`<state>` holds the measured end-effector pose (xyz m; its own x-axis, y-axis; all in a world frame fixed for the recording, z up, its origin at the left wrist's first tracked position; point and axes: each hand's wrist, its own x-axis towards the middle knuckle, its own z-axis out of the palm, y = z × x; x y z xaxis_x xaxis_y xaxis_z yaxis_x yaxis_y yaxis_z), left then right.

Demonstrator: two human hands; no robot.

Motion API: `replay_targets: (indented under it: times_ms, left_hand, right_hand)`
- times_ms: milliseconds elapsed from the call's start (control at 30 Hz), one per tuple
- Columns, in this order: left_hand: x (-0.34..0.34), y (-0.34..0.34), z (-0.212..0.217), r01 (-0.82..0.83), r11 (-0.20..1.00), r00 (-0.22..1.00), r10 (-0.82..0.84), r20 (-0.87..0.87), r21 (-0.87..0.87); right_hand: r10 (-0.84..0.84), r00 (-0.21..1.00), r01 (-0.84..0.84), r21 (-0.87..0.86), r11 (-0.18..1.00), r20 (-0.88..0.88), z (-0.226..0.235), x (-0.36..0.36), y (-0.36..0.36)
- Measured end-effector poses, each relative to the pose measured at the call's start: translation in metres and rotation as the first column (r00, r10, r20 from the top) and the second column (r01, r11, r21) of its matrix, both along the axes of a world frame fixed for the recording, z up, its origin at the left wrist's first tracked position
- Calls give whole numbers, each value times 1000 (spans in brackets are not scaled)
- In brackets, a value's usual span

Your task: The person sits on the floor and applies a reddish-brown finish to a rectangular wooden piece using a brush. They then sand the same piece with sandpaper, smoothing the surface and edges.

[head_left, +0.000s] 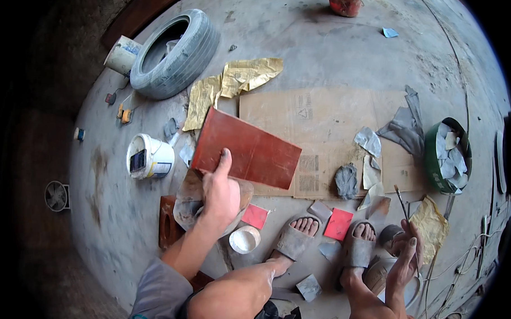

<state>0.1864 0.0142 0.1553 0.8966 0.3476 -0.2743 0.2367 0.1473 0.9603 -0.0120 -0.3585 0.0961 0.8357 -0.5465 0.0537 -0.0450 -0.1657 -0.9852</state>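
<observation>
My left hand [222,193] grips a reddish-brown wooden board [249,151] at its near edge, thumb lying on the upper face. The board is held tilted above a flattened cardboard sheet [333,114]. At the lower right, my right hand [404,258] is closed on a thin paintbrush [401,198], its bristles pointing up and away from the board. A small white tub [245,240] stands on the floor below my left hand. Beside it lies a red square of sandpaper [256,216], and another red sheet [338,223] is between my sandalled feet.
A tyre [176,54] and a white bucket [149,156] stand to the left. Crumpled yellowish paper [251,75] and a grey rag [403,126] lie around the cardboard. To the right is a green bin [434,159] of paper scraps; a red bucket [346,3] stands far off.
</observation>
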Motion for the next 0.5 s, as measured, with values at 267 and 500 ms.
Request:
replay_targets:
  times_ms: [267, 500]
  left_hand:
    - [-111, -6, -15, -144, 966, 954, 78, -289, -214]
    - [-124, -8, -51, -99, 989, 953, 62, -296, -111]
  right_hand:
    - [65, 995, -61, 53, 997, -69, 3, -8, -4]
    - [45, 997, -47, -32, 998, -55, -1, 2, 3]
